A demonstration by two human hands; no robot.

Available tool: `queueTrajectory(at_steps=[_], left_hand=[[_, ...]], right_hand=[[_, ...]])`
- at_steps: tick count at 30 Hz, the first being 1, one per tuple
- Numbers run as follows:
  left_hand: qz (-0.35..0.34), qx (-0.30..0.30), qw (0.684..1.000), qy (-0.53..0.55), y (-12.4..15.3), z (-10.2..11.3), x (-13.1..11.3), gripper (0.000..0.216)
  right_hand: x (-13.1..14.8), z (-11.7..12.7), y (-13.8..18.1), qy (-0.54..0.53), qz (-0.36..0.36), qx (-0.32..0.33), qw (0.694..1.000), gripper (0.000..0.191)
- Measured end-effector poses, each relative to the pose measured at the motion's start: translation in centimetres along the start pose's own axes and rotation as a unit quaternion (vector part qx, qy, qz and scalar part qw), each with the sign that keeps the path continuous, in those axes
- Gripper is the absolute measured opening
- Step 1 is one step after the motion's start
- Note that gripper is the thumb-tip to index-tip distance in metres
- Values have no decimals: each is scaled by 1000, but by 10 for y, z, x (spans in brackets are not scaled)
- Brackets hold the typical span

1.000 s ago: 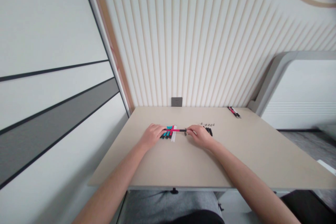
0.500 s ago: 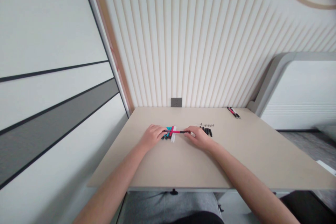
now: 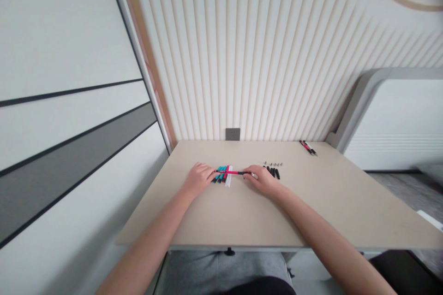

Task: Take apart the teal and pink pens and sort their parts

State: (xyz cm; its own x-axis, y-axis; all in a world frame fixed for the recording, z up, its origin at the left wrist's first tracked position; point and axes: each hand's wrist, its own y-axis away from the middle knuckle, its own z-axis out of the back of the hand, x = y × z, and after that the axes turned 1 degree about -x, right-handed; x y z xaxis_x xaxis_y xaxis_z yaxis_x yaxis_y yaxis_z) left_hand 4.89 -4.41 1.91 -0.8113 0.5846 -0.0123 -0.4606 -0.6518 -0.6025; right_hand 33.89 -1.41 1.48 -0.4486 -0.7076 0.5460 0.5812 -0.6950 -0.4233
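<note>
One pink-and-black pen (image 3: pixel 231 173), lying crosswise near the centre of the frame, level above the tabletop's middle, between the left hand (image 3: pixel 198 179) and the right hand (image 3: pixel 263 180). Left fingers (image 3: pixel 209 174) loosely curled and palm-down at the pen's left end; gripping or only touching, impossible to tell. Right fingers (image 3: pixel 248 172) closed in a pinch on the pen's dark right end, with a small pale bit just past them, too small to name. Under the pen's left half, a row of teal-and-black pens (image 3: pixel 220 175) side by side, close against the left fingertips, and just beside them a few white sticks (image 3: pixel 228 177). Just right of the right hand, a short row of black pen parts (image 3: pixel 273 173); just above those, a line of small grey screws (image 3: pixel 273 164). Well apart at the table's far right corner, a pair of red-and-black pens (image 3: pixel 307 147). Beneath everything, a beige table (image 3: pixel 311 221); beyond its far edge, a grey wall socket (image 3: pixel 233 134) on a ribbed cream wall panel (image 3: pixel 242 55).
</note>
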Motion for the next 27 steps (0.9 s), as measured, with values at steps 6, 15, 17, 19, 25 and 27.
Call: queueTrajectory(at_steps=[6, 15, 17, 19, 25, 27], left_hand=[[9, 7, 1000, -17, 0, 0, 0, 34], [1, 19, 999, -33, 1, 0, -1, 39], [-13, 21, 999, -30, 1, 0, -2, 40], [-27, 21, 999, -29, 1, 0, -2, 42], [-63, 28, 997, -44, -1, 2, -4, 41], [-71, 32, 996, -51, -1, 2, -4, 39]], right_hand=[[-3, -2, 0, 2, -1, -8, 1000, 23], [-1, -1, 0, 1, 2, -8, 1000, 24], [-1, 0, 0, 1, 4, -12, 1000, 25], [-1, 0, -1, 2, 6, -17, 1000, 25], [-1, -1, -1, 11, 7, -32, 999, 25], [-2, -2, -1, 13, 7, -33, 999, 26]])
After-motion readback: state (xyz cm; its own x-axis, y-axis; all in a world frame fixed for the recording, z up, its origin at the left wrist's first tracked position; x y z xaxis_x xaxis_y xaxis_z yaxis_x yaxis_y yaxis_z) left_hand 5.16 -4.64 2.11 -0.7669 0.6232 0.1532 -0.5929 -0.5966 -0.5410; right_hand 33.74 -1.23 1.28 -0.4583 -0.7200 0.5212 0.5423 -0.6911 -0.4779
